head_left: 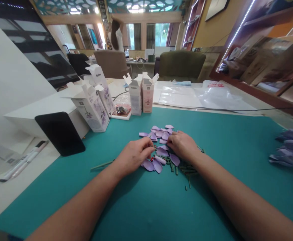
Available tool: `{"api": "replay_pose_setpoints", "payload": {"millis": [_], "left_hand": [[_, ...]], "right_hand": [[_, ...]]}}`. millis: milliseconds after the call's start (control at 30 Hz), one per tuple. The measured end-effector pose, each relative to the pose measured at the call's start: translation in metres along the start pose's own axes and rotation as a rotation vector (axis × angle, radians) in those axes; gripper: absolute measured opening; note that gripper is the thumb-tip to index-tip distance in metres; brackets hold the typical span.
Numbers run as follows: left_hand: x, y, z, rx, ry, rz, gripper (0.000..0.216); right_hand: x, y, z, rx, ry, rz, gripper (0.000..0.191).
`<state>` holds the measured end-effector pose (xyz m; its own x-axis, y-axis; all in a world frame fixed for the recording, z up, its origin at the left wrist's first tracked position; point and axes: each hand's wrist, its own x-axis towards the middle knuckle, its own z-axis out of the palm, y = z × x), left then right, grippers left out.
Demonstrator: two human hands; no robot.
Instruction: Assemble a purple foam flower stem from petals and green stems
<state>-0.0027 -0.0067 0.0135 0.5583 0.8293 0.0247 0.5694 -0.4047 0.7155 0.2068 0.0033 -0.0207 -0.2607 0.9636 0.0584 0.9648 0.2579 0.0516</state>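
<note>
My left hand (136, 152) is closed in a pinch. A long green stem (102, 165) runs out behind its wrist, and a green tip shows at the fingertips. My right hand (183, 144) has its fingers curled down at the right side of a pile of light purple plastic petals (163, 151); what its fingertips grip, if anything, is hidden. Close by the left fingertips lie more petals (158, 166) and small red bits. Short green stem pieces (186, 170) lie in a heap, partly under my right forearm.
A teal mat (136, 207) covers the table. Opened flower boxes (91, 112) and a black phone or tablet (61, 134) stand at the left, with two more boxes (142, 95) behind the petals. Purple flowers (291, 149) lie far right. Plastic bags (219, 95) lie at the back.
</note>
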Motion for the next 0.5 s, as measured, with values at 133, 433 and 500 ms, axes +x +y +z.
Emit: {"api": "replay_pose_setpoints", "payload": {"millis": [133, 433, 500], "left_hand": [[0.001, -0.001, -0.001, -0.002, -0.001, -0.008, 0.015], [0.000, -0.002, 0.002, 0.031, 0.013, 0.007, 0.014], [0.000, -0.001, 0.004, 0.035, 0.025, 0.024, 0.014]], "right_hand": [[0.007, -0.002, -0.005, 0.021, -0.048, 0.014, 0.021], [0.001, -0.004, -0.012, 0.572, -0.014, 0.118, 0.012], [-0.005, -0.009, -0.016, 0.947, 0.013, 0.142, 0.013]]}}
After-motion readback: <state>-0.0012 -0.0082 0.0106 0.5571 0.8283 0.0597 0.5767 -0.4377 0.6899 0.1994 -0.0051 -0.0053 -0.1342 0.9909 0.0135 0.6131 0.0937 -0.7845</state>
